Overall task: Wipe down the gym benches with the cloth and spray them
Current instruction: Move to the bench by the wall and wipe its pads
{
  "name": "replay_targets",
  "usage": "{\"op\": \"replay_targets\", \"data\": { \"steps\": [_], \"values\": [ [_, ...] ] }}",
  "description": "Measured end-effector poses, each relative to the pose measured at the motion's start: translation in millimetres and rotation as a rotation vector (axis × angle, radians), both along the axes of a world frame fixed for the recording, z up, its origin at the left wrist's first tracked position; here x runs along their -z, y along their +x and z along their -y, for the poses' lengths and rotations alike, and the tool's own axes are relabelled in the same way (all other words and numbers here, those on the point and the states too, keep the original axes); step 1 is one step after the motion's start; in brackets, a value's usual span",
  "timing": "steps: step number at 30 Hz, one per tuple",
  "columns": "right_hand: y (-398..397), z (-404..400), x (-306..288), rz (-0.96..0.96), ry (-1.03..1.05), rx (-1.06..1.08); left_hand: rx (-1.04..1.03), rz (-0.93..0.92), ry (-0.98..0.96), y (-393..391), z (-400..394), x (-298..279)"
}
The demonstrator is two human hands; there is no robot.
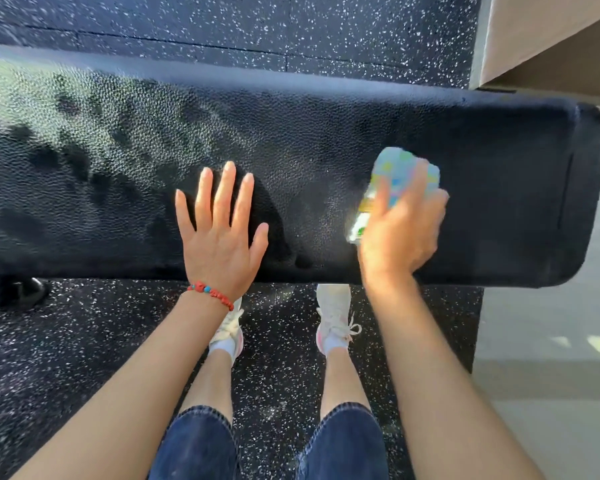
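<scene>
Black pebbled vinyl covers the desk (326, 133), a long padded slab with rounded corners; its left stretch glistens with wet patches, so I judge that end already sprayed or wiped. My left hand (219, 233) lies flat on the pad, fingers spread and straight, holding nothing, probably to brace me as I lean over; a red beaded bracelet (211, 294) circles that wrist. My right hand (402, 230) grips the cloth (400, 168), a soft pale-blue pad with green and yellow patches, pressed to the desk near its right end. It is blurred, so I take it I am scrubbing. No spray bottle shows. Speckled rubber floor (66, 358) lies beneath my white shoes (333, 317).
</scene>
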State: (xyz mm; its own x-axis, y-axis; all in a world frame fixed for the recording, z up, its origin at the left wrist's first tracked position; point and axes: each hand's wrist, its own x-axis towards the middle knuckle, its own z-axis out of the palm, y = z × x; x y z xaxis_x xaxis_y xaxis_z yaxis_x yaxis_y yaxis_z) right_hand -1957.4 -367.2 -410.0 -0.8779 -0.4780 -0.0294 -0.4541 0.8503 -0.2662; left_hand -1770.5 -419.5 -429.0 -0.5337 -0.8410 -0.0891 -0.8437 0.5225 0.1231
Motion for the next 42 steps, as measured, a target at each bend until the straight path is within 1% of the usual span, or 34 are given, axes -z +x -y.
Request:
{"op": "replay_targets", "data": {
  "steps": [3,6,7,11,13,14,15,16,18,19,22,23,24,26,28,31,32,33,36,38,40,41,42],
  "values": [
    [38.9,29.9,-1.3,-0.035,-0.065,-0.351,0.005,-0.015,-0.005,0.8,0.9,-0.4],
    [14.0,30.9,-1.7,-0.093,-0.036,-0.561,0.019,-0.056,0.015,0.7,2.6,-3.2],
    [-1.6,28.8,-0.5,-0.101,-0.012,-0.544,0.019,-0.061,0.019,2.3,3.5,-4.2],
    [-52.7,32.3,6.4,-0.021,0.023,-0.094,-0.055,-0.064,0.006,16.4,17.8,-5.7],
    [-47.2,42.2,6.6,-0.036,0.048,0.044,-0.084,-0.055,0.0,23.5,27.2,-3.2],
    [-32.9,53.2,5.0,-0.022,0.052,0.071,-0.088,-0.049,-0.001,26.2,30.3,-1.4],
    [-12.2,67.5,4.0,-0.003,0.035,0.047,-0.087,-0.043,-0.001,28.1,31.8,0.2],
    [12.4,81.6,3.9,-0.005,-0.002,-0.045,-0.086,-0.036,-0.003,29.2,32.2,1.7],
    [61.5,103.3,2.8,-0.042,-0.067,-0.317,-0.086,-0.03,-0.006,30.4,31.7,3.0],
    [75.6,109.9,0.9,-0.049,-0.087,-0.418,-0.084,-0.032,-0.003,30.6,31.6,2.3],
    [65.1,106.4,-0.7,-0.07,-0.072,-0.578,-0.068,-0.05,0.015,31.0,34.5,-3.2],
    [50.8,100.8,0.0,-0.079,-0.034,-0.567,-0.054,-0.055,0.026,32.3,35.9,-5.2],
    [34.3,94.6,2.2,-0.082,0.012,-0.502,-0.038,-0.06,0.034,34.7,37.1,-7.1],
    [1.0,83.3,5.9,-0.053,0.061,-0.262,-0.017,-0.072,0.034,43.7,39.5,-10.9],
    [-19.9,74.3,3.0,-0.035,0.057,-0.055,-0.015,-0.088,0.029,57.0,44.1,-13.4],
    [-7.9,86.8,3.2,-0.037,0.085,0.077,-0.009,-0.065,0.005,81.3,54.3,-11.0],
    [8.1,98.6,3.9,-0.032,0.089,0.06,-0.007,-0.055,0.0,89.0,57.6,-9.1],
    [28.7,111.4,5.0,-0.028,0.087,-0.016,-0.009,-0.052,-0.001,95.4,60.9,-7.0],
    [97.3,141.5,4.1,-0.064,0.054,-0.375,0.003,-0.046,0.0,104.2,66.0,-2.7],
    [116.0,146.6,0.9,-0.081,0.041,-0.531,0.007,-0.04,-0.004,104.2,65.1,-1.3],
    [100.7,137.5,-1.0,-0.089,0.058,-0.592,0.01,-0.038,-0.007,103.2,64.3,-1.1],
    [85.1,127.8,-0.6,-0.084,0.067,-0.569,0.009,-0.04,-0.01,103.3,64.7,-1.1],
    [67.1,114.5,-0.2,-0.073,0.076,-0.502,0.007,-0.043,-0.011,103.4,65.2,-0.9]
  ]
}}
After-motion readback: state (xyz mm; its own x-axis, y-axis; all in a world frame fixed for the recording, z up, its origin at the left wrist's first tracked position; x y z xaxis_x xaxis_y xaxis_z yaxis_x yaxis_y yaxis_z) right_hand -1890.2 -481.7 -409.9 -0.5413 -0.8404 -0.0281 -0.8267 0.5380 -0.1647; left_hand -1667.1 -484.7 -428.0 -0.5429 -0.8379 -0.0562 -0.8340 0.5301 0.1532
